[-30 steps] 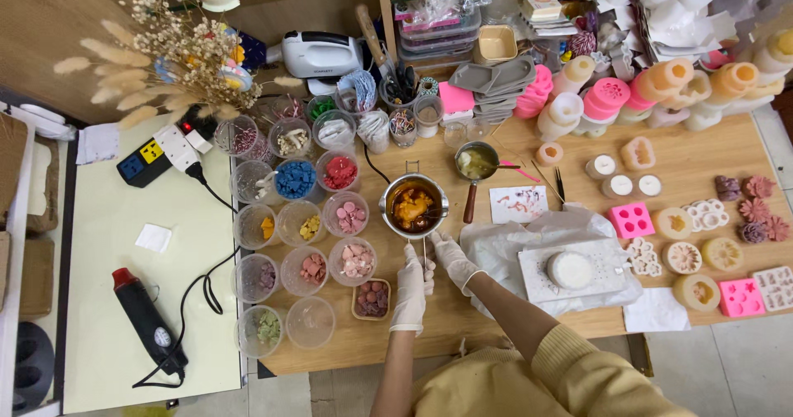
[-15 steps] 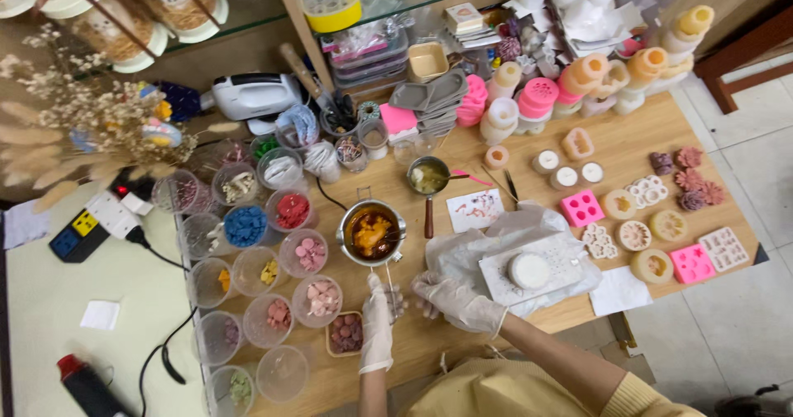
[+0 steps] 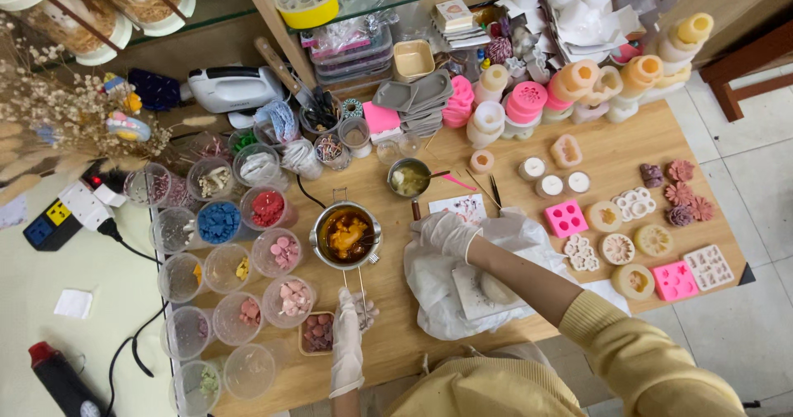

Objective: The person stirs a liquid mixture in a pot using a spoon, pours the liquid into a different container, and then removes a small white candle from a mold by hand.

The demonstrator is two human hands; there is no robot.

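A round metal pot (image 3: 324, 222) holding orange-brown melted stuff stands on the wooden table (image 3: 611, 148). Its thin wire handle (image 3: 353, 281) runs toward me, and my gloved left hand (image 3: 349, 334) is closed around its end. My gloved right hand (image 3: 447, 233) lies on a crumpled white cloth (image 3: 429, 289), with its fingers loosely curled and nothing in them. Its fingertips are close to the brown handle of a small metal pot (image 3: 409, 177) of pale liquid. A white slab with a round white piece (image 3: 471, 293) lies under my right forearm.
Several clear cups of coloured wax pieces (image 3: 219, 223) stand left of the pot. Pink moulds (image 3: 567, 217), round candles (image 3: 533, 167) and flower shapes (image 3: 681, 194) cover the right side. A hand mixer (image 3: 227, 88), jars and trays line the back. A power strip (image 3: 51, 223) and cable lie at left.
My right hand has moved up from beside the left hand onto the cloth, nearer the small pot. My left hand stays on the wire handle. My view has shifted.
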